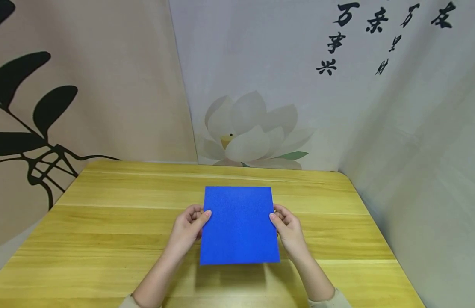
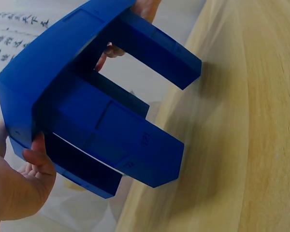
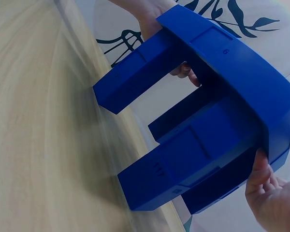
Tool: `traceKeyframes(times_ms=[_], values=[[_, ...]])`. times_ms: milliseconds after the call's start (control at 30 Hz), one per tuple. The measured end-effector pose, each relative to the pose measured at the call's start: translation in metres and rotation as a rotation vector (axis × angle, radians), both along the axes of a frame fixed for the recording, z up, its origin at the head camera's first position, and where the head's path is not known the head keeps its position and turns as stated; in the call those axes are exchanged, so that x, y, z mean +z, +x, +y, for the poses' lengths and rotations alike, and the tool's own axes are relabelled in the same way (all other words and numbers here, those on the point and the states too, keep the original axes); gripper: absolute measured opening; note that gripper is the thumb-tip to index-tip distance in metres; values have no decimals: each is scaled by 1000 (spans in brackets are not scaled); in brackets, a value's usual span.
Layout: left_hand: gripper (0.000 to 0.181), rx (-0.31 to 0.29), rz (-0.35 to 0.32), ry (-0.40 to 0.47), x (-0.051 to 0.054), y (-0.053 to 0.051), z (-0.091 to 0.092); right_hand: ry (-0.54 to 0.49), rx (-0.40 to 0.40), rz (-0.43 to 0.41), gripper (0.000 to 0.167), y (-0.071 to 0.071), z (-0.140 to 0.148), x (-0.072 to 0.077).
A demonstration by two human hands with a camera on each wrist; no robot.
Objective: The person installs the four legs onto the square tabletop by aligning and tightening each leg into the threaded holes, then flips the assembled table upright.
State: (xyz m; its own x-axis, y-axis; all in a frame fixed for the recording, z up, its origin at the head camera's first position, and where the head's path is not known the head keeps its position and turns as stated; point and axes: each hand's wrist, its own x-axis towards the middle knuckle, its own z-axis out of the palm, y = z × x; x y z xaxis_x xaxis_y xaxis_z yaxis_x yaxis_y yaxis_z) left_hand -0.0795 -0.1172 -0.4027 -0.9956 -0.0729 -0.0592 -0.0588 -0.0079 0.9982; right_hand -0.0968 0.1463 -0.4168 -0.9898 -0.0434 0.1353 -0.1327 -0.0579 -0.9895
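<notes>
A small blue stool (image 1: pixel 239 224) is seen from above in the head view, its flat square top facing up. In the wrist views its several legs (image 2: pixel 159 53) point toward the wooden tabletop (image 3: pixel 29 145), and they appear just above it. Raised numbers mark some of the blue parts. My left hand (image 1: pixel 189 226) grips the left edge of the stool, thumb on top and fingers curled beneath. On the opposite edge, my right hand (image 1: pixel 289 229) grips in the same way, its thumb (image 1: pixel 275 220) over the rim.
The wooden table (image 1: pixel 125 231) spreads out on all sides of the stool. Behind it hangs a pale cloth (image 1: pixel 260 55) printed with a lotus and dark characters. Another cloth panel (image 1: pixel 118 77) with dark leaves stands at the left.
</notes>
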Motion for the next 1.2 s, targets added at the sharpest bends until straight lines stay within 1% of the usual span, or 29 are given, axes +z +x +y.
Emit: traceKeyframes(times_ms=[167,300,567,700,800,900,1033,1200], values=[[37,7,1,-3,-2,-3,-1,9,-23,-41,34,-3,-2,0],[38,10,6,1,-4,-9,0,-16,-25,-73,35,-6,-2,-1],[38,32,0,15,-7,-18,2,-65,-12,-99,36,-14,-2,-5],[39,32,-15,26,-11,-21,3,-88,-3,-124,37,-18,-1,-8],[40,30,-37,24,-14,-23,3,-88,2,-157,37,-19,0,-12],[41,30,-43,23,-16,-23,3,-94,13,-173,39,-19,0,-14],[41,31,-32,31,-19,-24,3,-100,33,-149,41,-19,0,-15],[43,40,15,52,-19,-24,3,-96,53,-127,41,-19,1,-15]])
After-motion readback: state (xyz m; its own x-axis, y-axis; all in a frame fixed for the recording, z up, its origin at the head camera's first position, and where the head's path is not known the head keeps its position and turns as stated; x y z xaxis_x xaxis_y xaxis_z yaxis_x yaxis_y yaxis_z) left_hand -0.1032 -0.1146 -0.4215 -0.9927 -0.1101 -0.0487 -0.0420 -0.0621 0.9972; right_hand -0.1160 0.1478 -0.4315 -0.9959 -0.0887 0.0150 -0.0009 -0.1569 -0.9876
